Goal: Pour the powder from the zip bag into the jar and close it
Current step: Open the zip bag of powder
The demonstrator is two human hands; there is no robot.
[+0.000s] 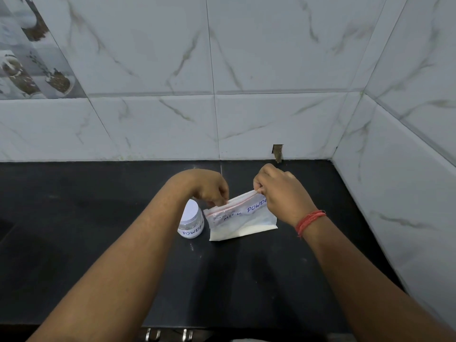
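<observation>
While both hands' fingers pinch zip bag (240,218) | seal uppermost, rising rightward | jar (191,223) beside

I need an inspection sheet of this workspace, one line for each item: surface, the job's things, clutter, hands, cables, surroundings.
Surface: black counter, dark and bare around the work.
Job's things: zip bag marked MILK POWDER, white powder at its bottom, red zip strip on top; jar with white lid on, labelled POWDER, standing just left of the bag.
Clutter: nothing seen.
Hands: left hand pinches the bag's top left end; right hand pinches the top right end; red thread on the right wrist.
Cables: nothing seen.
Surroundings: marble-look wall tiles behind and to the right; small hole at the wall's base.
</observation>
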